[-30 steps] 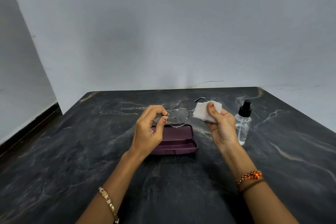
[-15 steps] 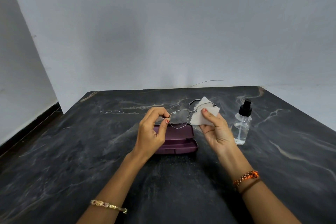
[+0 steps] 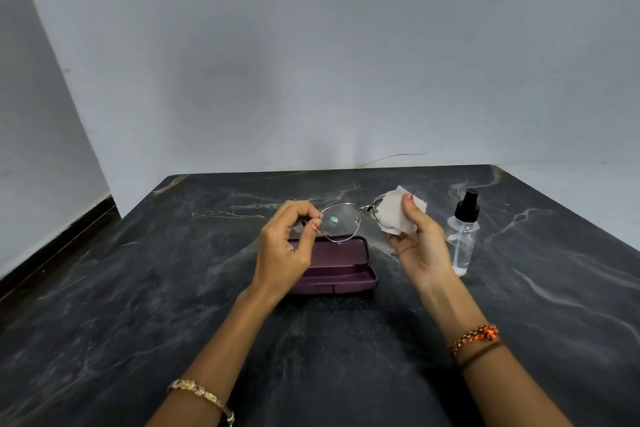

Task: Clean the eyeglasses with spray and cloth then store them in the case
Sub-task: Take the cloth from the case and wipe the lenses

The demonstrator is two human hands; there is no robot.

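Thin metal-rimmed eyeglasses (image 3: 339, 222) are held up above the table. My left hand (image 3: 287, 246) pinches the frame at the outer edge of the left lens. My right hand (image 3: 420, 246) grips a white cloth (image 3: 398, 215) wrapped over the right lens, thumb on the front of the cloth. That lens is mostly hidden by the cloth. An open purple glasses case (image 3: 337, 267) lies on the table just below the glasses. A clear spray bottle (image 3: 464, 239) with a black nozzle stands upright to the right of my right hand.
The dark marble table (image 3: 138, 288) reaches to a grey wall at the back. Its left and right edges drop off to the floor. A thin wire lies along the wall behind the table.
The glasses have shifted slightly left and lower. The cloth in my right hand has moved over the right lens, with my thumb sliding across it.
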